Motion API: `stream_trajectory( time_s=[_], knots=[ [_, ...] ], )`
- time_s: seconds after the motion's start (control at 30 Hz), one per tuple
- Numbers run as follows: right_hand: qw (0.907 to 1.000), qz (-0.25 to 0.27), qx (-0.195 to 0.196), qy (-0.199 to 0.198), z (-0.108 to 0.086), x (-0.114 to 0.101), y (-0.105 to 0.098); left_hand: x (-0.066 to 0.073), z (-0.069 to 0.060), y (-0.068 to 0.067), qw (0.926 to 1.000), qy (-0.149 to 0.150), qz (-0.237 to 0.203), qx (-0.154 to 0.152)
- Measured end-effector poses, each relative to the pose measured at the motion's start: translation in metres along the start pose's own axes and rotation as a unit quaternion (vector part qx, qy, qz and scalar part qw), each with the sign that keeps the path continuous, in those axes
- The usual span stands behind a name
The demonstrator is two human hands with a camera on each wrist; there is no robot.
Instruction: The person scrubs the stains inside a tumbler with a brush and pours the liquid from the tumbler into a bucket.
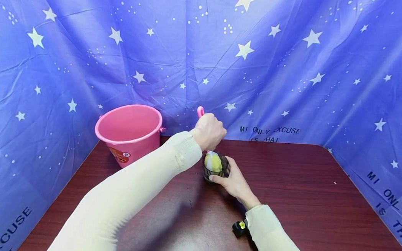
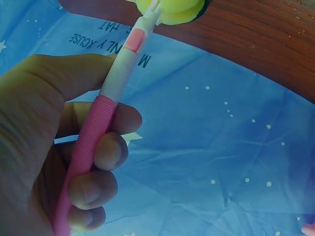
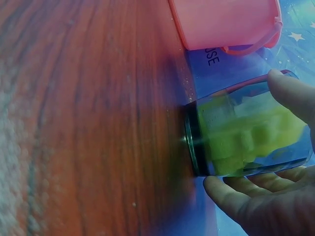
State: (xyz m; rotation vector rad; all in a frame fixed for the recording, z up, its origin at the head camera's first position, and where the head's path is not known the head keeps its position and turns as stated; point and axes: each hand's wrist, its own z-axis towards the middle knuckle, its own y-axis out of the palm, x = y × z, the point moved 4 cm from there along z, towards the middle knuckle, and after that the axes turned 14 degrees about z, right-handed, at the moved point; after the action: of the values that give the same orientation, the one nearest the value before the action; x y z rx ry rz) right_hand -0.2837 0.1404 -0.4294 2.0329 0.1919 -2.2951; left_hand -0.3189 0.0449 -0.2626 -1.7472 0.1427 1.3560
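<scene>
In the head view my left hand (image 1: pixel 209 131) is above the glass, gripping a cup brush with a pink and white handle (image 2: pixel 91 130). Its fingers curl round the ribbed grip in the left wrist view. The brush's yellow and white sponge head (image 1: pixel 214 162) sits inside a dark-tinted clear glass (image 3: pixel 246 132). My right hand (image 1: pixel 235 180) holds that glass from the right side, thumb on one side and fingers on the other. Through the glass wall, the yellow sponge shows in the right wrist view.
A pink bucket (image 1: pixel 129 136) stands at the back left of the dark red-brown wooden table (image 1: pixel 293 192). Blue cloth with white stars (image 1: pixel 191 56) hangs behind and at both sides. A small black device (image 1: pixel 239 228) is at the right wrist.
</scene>
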Motion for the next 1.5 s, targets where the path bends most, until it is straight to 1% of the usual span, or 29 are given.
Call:
stream_trajectory(
  time_s=[0.33, 0.53, 0.87, 1.1, 1.27, 1.5],
  knots=[
    [0.9999, -0.008, 0.003, 0.014, -0.0006, -0.0005, -0.0006, -0.0005, -0.0016, 0.0000, 1.0000, 0.005, 0.002, -0.002],
    [0.9999, -0.006, 0.000, 0.010, 0.0002, 0.0003, -0.0005, -0.0003, -0.0032, -0.0010, 0.9999, 0.009, -0.004, -0.003],
    [1.0000, 0.000, -0.002, 0.008, -0.0009, -0.0013, 0.0008, 0.0008, -0.0036, -0.0026, 0.9997, 0.015, -0.014, 0.014],
    [1.0000, 0.007, -0.003, -0.002, -0.0013, -0.0017, 0.0008, 0.0006, -0.0009, -0.0026, 0.9995, 0.007, -0.022, 0.023],
    [1.0000, -0.001, 0.001, 0.001, -0.0004, 0.0001, -0.0005, 0.0019, 0.0010, -0.0035, 0.9994, 0.001, -0.020, 0.029],
    [0.9999, -0.013, 0.001, -0.003, 0.0000, 0.0003, -0.0009, 0.0032, 0.0021, -0.0052, 0.9996, -0.006, -0.011, 0.025]
  ],
)
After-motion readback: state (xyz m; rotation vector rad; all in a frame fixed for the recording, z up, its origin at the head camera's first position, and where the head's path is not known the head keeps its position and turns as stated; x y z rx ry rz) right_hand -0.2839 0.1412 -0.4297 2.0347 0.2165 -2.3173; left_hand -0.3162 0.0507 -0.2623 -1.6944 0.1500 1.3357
